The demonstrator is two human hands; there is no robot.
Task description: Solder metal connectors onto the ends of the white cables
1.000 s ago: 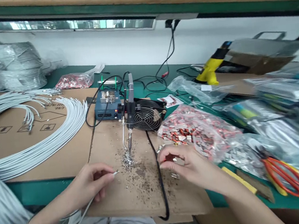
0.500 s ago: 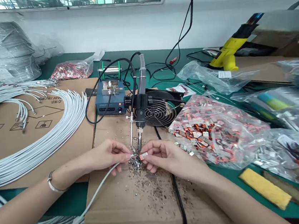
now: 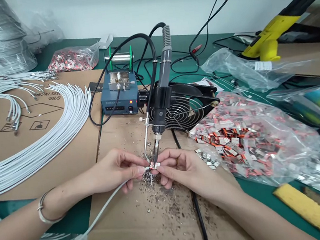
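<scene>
Centrally, above a cardboard sheet (image 3: pixel 125 224) on a green worktop (image 3: pixel 78 210), two bare hands met beneath an upright-mounted soldering iron (image 3: pixel 162 92). The left hand (image 3: pixel 115 171) pinched a pale cable (image 3: pixel 106 205) close to its end; the right hand (image 3: pixel 183 169) gripped a small red-and-silver connector (image 3: pixel 157 165) between thumb and fingers. Cable end and connector lay together at the iron's tip, beside a thin bent metal tube (image 3: pixel 146 139), so the step in hand appeared to be heating or soldering that joint. Whether the tip touched metal could not be told. The next move seemed to call for steady alignment, with fingertips kept off the hot tip and no tug on the cable.
</scene>
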